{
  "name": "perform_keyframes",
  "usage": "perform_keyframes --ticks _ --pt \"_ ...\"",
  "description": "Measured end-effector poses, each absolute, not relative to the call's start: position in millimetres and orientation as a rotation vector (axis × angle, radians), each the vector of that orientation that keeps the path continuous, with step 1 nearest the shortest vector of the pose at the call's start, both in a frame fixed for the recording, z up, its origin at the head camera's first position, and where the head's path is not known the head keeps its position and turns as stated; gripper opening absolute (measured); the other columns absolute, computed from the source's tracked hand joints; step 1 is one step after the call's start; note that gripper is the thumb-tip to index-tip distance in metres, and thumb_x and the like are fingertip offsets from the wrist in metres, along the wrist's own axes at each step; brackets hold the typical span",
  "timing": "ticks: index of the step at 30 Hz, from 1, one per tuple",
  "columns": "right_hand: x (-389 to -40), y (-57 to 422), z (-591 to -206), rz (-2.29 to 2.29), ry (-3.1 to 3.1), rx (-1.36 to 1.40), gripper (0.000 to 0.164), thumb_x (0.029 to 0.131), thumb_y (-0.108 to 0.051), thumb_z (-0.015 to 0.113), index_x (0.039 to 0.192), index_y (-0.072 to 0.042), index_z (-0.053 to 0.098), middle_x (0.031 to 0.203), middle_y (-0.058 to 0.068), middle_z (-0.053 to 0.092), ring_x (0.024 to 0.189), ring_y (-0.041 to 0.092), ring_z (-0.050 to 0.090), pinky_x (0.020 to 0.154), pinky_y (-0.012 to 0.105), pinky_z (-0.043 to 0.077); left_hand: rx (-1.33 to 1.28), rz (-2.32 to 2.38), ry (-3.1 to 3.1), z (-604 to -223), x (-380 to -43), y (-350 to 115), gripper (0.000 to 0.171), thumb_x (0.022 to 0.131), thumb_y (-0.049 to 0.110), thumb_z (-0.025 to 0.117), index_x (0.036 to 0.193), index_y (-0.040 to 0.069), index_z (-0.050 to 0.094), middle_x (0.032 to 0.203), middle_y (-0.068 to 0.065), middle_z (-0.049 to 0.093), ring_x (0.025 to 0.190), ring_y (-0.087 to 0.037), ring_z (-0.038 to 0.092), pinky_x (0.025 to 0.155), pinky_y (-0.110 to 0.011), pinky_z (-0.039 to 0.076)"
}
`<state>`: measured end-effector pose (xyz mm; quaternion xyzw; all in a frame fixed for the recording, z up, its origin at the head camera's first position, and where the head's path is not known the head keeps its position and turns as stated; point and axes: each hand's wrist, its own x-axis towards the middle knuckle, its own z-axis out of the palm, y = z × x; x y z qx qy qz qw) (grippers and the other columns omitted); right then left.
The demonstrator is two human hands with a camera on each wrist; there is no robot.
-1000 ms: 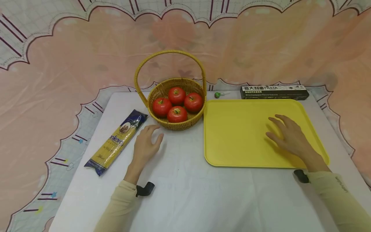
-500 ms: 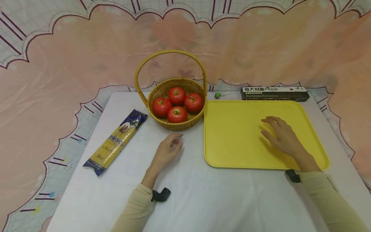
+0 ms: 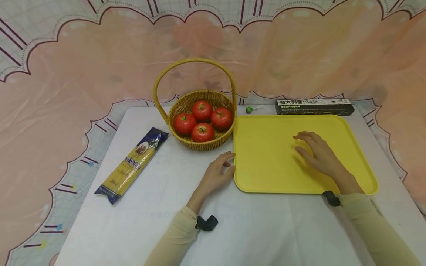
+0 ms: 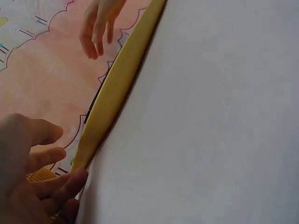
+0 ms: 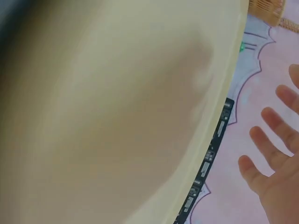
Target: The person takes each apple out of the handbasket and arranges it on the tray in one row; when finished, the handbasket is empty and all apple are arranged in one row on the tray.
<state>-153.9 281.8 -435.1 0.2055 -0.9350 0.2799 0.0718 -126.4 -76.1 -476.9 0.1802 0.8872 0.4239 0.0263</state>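
Your forearms angle in from the near side. Your left hand (image 3: 216, 175) is at the left edge of the tray (image 3: 263, 155), fingers loosely bent and a little apart; whether the fingertips touch the rim you cannot tell. Your right hand (image 3: 317, 153) hovers palm-down over the tray's right half, fingers spread, holding nothing. The tray is plain yellow, flat, round-cornered, low-rimmed, lying on the white table (image 3: 259, 229). Beyond its far edge lies a dark pasta box (image 3: 314, 108).
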Motion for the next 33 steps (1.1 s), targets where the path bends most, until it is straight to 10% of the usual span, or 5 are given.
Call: perform_keyframes --ticks 33 --pt "-191.6 234.6 -405.5 0.826 -2.795 1.014 0.030 0.089 -0.013 0.062 0.119 -0.014 0.058 0.124 0.004 0.054 0.118 0.024 0.050 0.097 0.046 0.041 0.788 1.069 2.933 -489.5 -117.6 -69.9 0.026 0.089 0.033 0.060 0.113 0.022 0.064 0.145 -0.004 0.045 0.114 -0.022 0.052 0.083 -0.034 0.035"
